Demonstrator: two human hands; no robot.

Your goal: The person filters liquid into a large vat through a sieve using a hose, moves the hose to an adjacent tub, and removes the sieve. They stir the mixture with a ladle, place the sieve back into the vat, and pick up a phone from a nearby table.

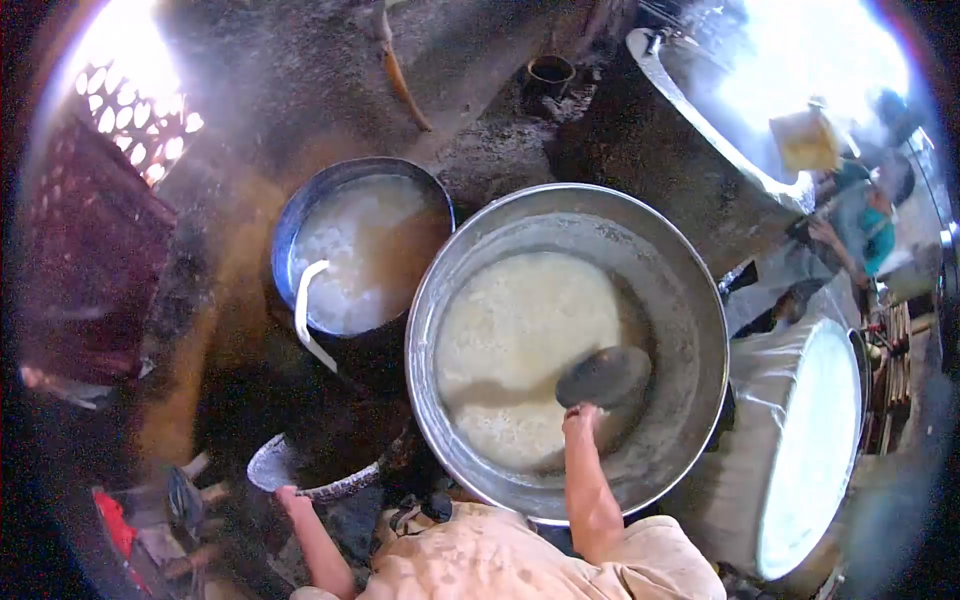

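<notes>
My right hand (583, 413) is closed on the near edge of a dark round bowl (606, 376). The bowl is held over the right side of a wide metal pot (688, 300), which contains pale, cloudy liquid (530, 320). At lower left, my left hand (290, 497) is closed against a pale, rough-surfaced piece (268, 466) beside a curved, crusted rim (345, 485). Its fingers are too small to make out, and whether the piece and rim are one object is unclear. A smaller dark pot (290, 225) with whitish, frothy liquid stands beyond, a curved white handle (304, 300) leaning over its edge.
On the right stands a large cloth-wrapped vessel with a white top (815, 450). A steaming vat (690, 110) is at upper right, with another person (865, 225) nearby. A small container (550, 72) sits on the dark floor. Red cloth (115, 522) lies lower left.
</notes>
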